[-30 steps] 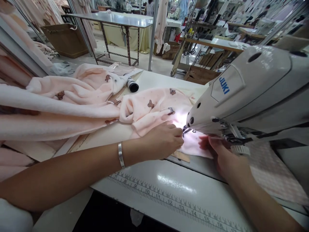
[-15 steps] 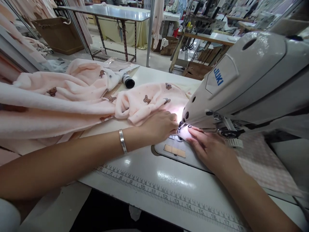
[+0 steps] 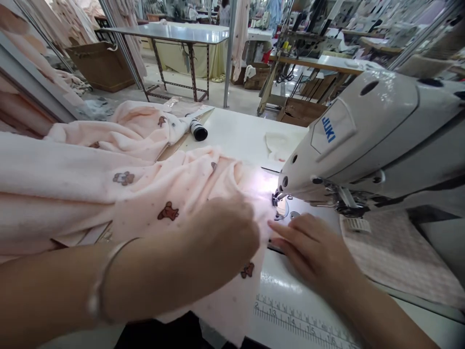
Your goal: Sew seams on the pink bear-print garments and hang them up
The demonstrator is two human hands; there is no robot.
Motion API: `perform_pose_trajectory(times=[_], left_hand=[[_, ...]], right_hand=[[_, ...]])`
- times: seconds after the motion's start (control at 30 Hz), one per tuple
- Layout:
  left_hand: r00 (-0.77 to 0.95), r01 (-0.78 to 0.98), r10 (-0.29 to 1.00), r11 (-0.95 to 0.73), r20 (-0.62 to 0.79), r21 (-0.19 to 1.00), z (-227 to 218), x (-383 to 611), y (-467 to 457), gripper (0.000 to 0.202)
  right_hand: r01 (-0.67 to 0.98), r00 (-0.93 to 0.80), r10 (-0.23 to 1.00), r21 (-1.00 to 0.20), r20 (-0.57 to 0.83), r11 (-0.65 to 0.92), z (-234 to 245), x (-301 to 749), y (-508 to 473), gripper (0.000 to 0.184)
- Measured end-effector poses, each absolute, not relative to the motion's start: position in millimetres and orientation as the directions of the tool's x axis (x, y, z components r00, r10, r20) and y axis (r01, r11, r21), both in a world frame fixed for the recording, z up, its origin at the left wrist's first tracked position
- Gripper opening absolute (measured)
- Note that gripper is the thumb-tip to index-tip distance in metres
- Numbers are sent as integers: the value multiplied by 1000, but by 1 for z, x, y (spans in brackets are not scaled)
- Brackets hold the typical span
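Observation:
Pale pink plush fabric with brown bear prints [image 3: 196, 182] spreads across the sewing table, and its front end hangs over the near edge. My left hand [image 3: 228, 232], blurred by motion, is closed on this fabric left of the needle area; its fingertips are partly hidden. Fingers extended, my right hand [image 3: 316, 245] rests at the fabric's right edge, just in front of the presser foot [image 3: 276, 198]. The white JUKI sewing machine [image 3: 366, 121] stands over the right side, its lamp lighting the fabric beside the foot.
A dark-ended roll [image 3: 198, 131] lies at the table's back. A pale fabric scrap [image 3: 279, 145] sits behind the machine head. Pink checked cloth [image 3: 395, 257] lies under the machine arm at right. A printed ruler [image 3: 301, 322] runs along the front edge.
My left hand has moved away from the needle toward me, bringing fabric over the ruler and front edge. My right hand has shifted slightly nearer. The plate beside the needle now shows.

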State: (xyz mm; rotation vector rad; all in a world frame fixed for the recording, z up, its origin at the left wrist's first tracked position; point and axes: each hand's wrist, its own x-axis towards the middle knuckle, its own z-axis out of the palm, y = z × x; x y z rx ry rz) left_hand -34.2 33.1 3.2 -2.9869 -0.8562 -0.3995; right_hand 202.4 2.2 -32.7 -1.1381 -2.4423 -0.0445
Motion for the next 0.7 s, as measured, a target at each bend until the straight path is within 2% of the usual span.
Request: perform_pose_trajectory(times=[0.1,0.2,0.4,0.47,0.57,0.6,0.7], left_hand=[[909,381,368,-924,194,-32,2,-13,55,17],[916,363,358,-932,182,5,-14,-3,80,20],[861,425,447,-895,242,137,-26,6,92,27],[829,440,467,-884,309,156,-22,5,100,27],[664,567,580,-802,472,187,-19,-18,114,29],[615,614,621,-764,486,199,-19,-32,115,33],[633,680,691,-712,349,177,-25,-88,97,56]], right_hand=[[669,-625,682,-189,381,719,-30,190,-1,15],[709,-602,704,-154,377,689,-32,190,-2,13],[805,-512,759,-83,402,588,-40,201,6,18],[816,-504,762,-66,406,574,-41,202,9,18],[791,-543,729,-38,417,611,-38,199,12,19],[771,-567,706,-29,425,636,-37,195,12,21],[693,-654,627,3,422,721,-31,174,2,33]])
